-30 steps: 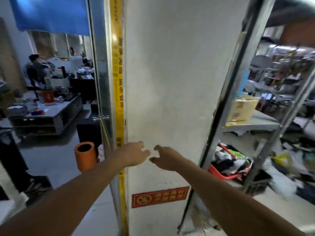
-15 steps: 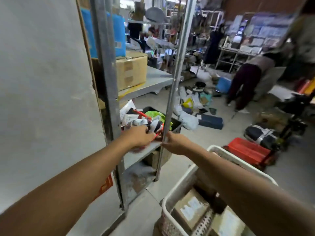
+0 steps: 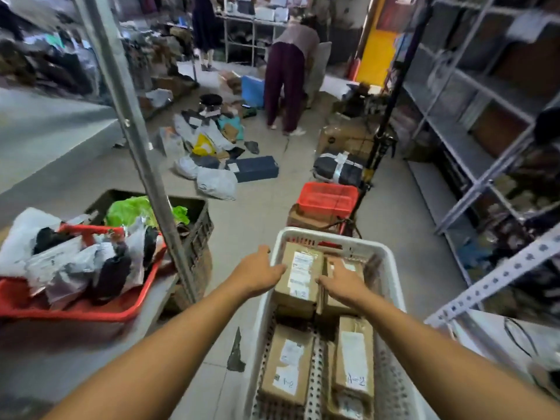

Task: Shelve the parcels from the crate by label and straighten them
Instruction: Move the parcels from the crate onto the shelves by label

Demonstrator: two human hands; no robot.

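Picking stage, by the look of it: left hand and right hand, fingers spread, touching the two top parcels inside the white crate, nothing gripped yet. Next, probably: closing on one box, reading its label, lifting. More labelled parcels below the wrists. Left of the hands, a red basket heaped with soft mail bags.

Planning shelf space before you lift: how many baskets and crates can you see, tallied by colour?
White crate: 1
Red basket on the shelf: 1
Red basket on the floor: 1
Black crate: 1
Total: 4
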